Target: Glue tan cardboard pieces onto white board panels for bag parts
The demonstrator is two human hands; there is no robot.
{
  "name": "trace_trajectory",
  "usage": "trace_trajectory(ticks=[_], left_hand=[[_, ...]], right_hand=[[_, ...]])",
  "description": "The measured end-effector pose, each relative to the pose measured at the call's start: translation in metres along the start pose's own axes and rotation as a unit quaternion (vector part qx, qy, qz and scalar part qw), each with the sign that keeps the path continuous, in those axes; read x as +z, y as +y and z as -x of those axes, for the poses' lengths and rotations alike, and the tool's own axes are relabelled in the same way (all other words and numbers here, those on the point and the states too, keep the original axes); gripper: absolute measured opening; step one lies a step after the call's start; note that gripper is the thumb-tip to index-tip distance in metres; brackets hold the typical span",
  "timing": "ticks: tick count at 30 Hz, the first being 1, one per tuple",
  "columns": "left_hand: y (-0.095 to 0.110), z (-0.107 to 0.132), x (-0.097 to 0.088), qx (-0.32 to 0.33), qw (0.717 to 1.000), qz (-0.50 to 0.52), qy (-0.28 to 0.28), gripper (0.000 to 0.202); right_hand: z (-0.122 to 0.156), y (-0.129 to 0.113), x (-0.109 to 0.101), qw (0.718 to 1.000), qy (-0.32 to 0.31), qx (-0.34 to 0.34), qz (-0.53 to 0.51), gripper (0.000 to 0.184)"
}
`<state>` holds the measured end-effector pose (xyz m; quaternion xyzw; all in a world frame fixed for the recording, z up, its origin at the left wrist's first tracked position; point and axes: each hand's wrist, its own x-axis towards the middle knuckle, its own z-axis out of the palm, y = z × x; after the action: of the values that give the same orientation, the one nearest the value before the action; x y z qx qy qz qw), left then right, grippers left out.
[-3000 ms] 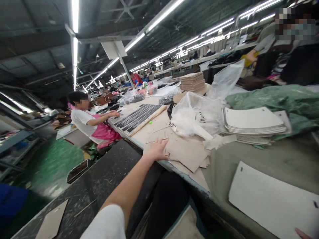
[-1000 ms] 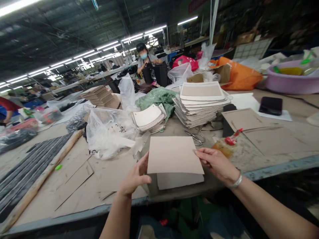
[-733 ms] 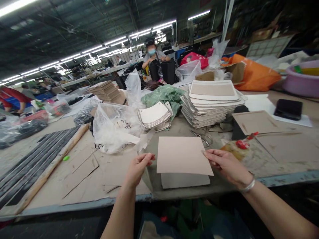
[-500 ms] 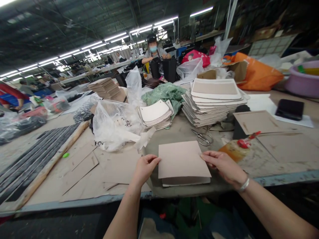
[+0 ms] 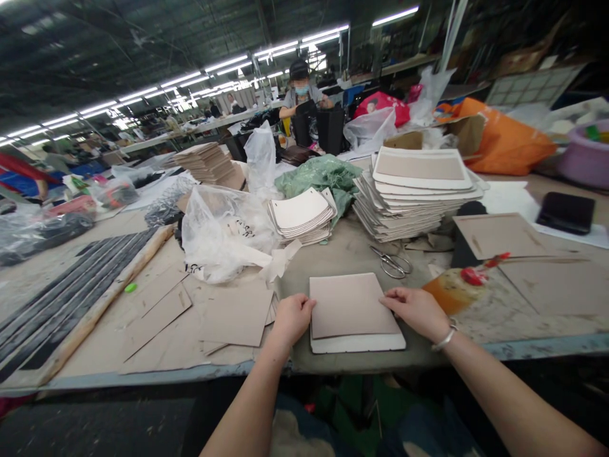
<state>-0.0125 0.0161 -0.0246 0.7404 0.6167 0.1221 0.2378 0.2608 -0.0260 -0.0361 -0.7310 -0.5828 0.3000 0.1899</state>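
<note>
Our left hand (image 5: 292, 317) and right hand (image 5: 421, 311) pinch the card (image 5: 351, 306).
Uneven pulling could skew it over the white board (image 5: 359, 344).

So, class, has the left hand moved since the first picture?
Yes, rightward: the left hand was left of the lettered bag, now right of it, at the tan card.

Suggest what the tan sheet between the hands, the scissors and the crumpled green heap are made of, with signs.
Tan sheet: probably cardboard, matt; flat and stiff-looking.
Scissors: metal, likely steel; silvery shine.
Green heap: apparently thin plastic, slightly glossy; creased folds.
</note>
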Motion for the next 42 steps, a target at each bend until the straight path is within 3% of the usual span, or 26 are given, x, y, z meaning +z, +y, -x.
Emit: trace_trajectory(ticks=[11, 27, 42], left_hand=[[-0.001, -0.007, 0.007, -0.018, 0.997, -0.071, -0.021, 0.03], [0.001, -0.01, 0.009, -0.013, 0.984, -0.174, -0.032, 0.032], [0.005, -0.007, 0.007, -0.02, 0.985, -0.165, -0.038, 0.031]], right_hand=[[-0.002, -0.008, 0.0, 0.998, -0.004, 0.04, -0.05, 0.016], [-0.005, -0.016, -0.002, 0.998, 0.004, 0.044, 0.043, 0.017], [-0.012, -0.012, -0.004, 0.994, -0.013, 0.018, 0.103, 0.019]])
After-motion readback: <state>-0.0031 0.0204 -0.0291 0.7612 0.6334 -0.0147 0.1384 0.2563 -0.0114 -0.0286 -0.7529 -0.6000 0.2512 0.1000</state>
